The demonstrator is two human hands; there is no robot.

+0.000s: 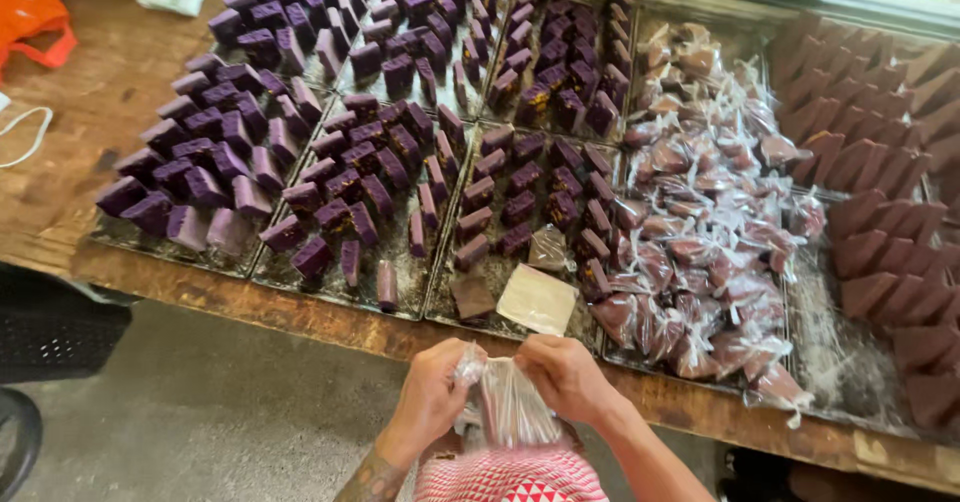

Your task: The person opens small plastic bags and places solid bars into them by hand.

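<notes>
My left hand [432,394] and my right hand [566,375] pinch the top of a small clear plastic bag [512,409] between them, just in front of the table's near edge. The bag hangs down over my red and white patterned clothing [510,477]. What is inside the bag is hard to make out. Right beyond my hands, on a metal tray [442,314], lie a stack of flat clear bags [538,299] and a loose dark brown block [472,297].
Metal trays cover the wooden table [90,92]: purple blocks [230,152] at left, darker purple-brown blocks [530,177] in the middle, a heap of bagged pieces [705,222] to the right, brown wedges [880,192] at far right. An orange bag [30,12] lies at the top left.
</notes>
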